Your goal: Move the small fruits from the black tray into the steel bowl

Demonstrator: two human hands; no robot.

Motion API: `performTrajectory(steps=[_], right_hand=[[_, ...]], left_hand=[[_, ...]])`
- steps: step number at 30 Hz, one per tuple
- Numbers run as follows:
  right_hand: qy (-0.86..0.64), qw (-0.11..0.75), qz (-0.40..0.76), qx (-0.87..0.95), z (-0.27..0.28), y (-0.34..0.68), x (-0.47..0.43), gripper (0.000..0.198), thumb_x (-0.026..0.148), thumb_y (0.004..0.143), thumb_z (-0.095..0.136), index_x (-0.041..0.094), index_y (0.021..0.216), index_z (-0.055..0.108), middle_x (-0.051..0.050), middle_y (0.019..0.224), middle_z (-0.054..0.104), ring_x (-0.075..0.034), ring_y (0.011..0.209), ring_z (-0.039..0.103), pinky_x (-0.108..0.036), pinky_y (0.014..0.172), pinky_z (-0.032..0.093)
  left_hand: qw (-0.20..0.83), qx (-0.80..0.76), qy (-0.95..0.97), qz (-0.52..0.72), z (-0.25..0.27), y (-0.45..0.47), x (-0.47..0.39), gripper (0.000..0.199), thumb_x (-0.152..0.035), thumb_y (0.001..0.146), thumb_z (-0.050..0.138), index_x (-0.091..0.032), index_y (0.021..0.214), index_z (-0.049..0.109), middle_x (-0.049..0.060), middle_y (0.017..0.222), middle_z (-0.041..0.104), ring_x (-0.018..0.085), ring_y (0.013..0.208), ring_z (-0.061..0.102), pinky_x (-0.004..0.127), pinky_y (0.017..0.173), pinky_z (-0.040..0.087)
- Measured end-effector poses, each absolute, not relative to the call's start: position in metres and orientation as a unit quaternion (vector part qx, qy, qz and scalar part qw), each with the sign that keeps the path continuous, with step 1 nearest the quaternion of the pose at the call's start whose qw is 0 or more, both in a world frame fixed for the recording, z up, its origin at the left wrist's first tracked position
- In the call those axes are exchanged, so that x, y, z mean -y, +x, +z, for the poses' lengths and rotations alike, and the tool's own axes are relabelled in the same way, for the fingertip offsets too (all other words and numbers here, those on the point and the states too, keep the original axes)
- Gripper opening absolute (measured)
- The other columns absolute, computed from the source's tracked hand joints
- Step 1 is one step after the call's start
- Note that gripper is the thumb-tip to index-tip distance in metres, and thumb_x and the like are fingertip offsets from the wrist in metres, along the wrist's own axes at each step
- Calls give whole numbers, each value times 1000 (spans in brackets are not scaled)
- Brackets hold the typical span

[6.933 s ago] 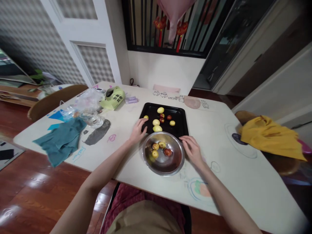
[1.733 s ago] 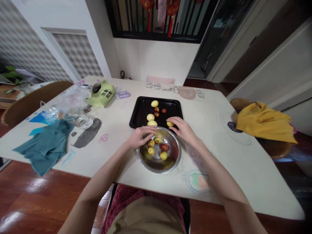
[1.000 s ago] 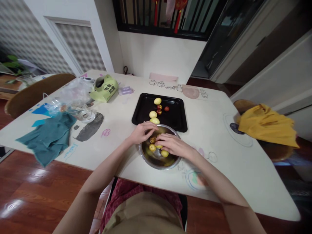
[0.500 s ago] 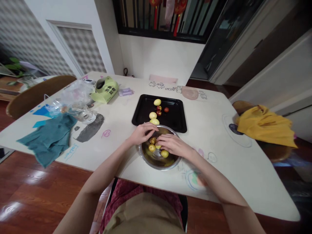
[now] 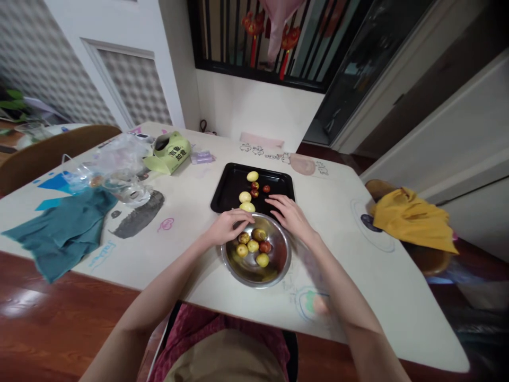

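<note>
A shiny metal bowl (image 5: 256, 273) stands near the table's front edge, with several small yellow and reddish fruits (image 5: 252, 245) in its bottom. My left hand (image 5: 228, 227) is at the bowl's far left rim, fingers along the edge and thumb over the inside, closed on it. Just behind the bowl lies a black tray (image 5: 226, 185), holding three pale yellow fruits (image 5: 245, 197) and three small dark red ones (image 5: 255, 189). My right hand (image 5: 292, 216) hovers over the tray's near right corner, fingers spread with nothing in them.
On the left lie a teal cloth (image 5: 67, 228), clear plastic packaging (image 5: 127, 190) and a green box (image 5: 170, 153) with a purple packet (image 5: 202, 157) beside it. A yellow cloth (image 5: 413, 220) drapes over a chair at right. The white table (image 5: 338, 254) bears drawings.
My right hand has come up out of the bowl toward the tray, its fingers now spread and empty. More fruits in the bowl show. My left hand stays at the rim; the view has shifted slightly.
</note>
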State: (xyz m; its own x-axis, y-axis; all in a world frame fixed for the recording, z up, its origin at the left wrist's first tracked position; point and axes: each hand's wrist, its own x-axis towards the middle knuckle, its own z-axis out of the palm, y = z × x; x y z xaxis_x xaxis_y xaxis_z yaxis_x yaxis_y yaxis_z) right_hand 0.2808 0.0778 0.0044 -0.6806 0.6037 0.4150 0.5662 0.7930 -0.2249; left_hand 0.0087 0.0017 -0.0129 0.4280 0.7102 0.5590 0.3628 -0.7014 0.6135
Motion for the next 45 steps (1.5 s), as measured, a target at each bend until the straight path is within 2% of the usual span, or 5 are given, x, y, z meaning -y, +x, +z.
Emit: performTrajectory(steps=[9,16,24,36,45], right_hand=[[-415,202,41,886,-33,256,-156,63,11,98,50,24,159,48,-16,164,48,-32,150,47,-59,116,49],[-426,187,43,884,-47,254,-167,55,5,97,47,19,149,58,-15,153,58,-28,137,58,-49,114,53],[-406,171,24,898,-39,253,-156,37,4,95,53,19,126,69,-13,126,69,-28,113,65,-45,97,61],[-286,310,105,901,36,272,-41,32,25,107,52,27,136,65,-12,135,68,-29,126,65,-52,110,56],[-169,150,230,947,43,256,16,24,19,105,59,23,127,68,-10,130,72,-25,123,68,-43,108,57]], left_hand=[[212,-337,815,421,-13,10,0,22,-21,105,55,-19,108,77,8,113,81,22,110,76,35,99,60],[220,-337,815,416,-13,10,0,22,-22,105,55,-20,108,77,8,113,80,21,109,76,35,99,59],[217,-342,818,410,-13,9,0,24,-24,106,54,-19,108,78,9,113,81,21,110,76,36,100,59],[217,-330,819,416,-15,9,-3,24,-23,104,55,-19,109,78,9,112,81,23,108,76,38,101,59],[206,-337,822,410,-13,7,-2,24,-23,104,56,-18,108,79,9,111,81,22,108,76,37,100,59]])
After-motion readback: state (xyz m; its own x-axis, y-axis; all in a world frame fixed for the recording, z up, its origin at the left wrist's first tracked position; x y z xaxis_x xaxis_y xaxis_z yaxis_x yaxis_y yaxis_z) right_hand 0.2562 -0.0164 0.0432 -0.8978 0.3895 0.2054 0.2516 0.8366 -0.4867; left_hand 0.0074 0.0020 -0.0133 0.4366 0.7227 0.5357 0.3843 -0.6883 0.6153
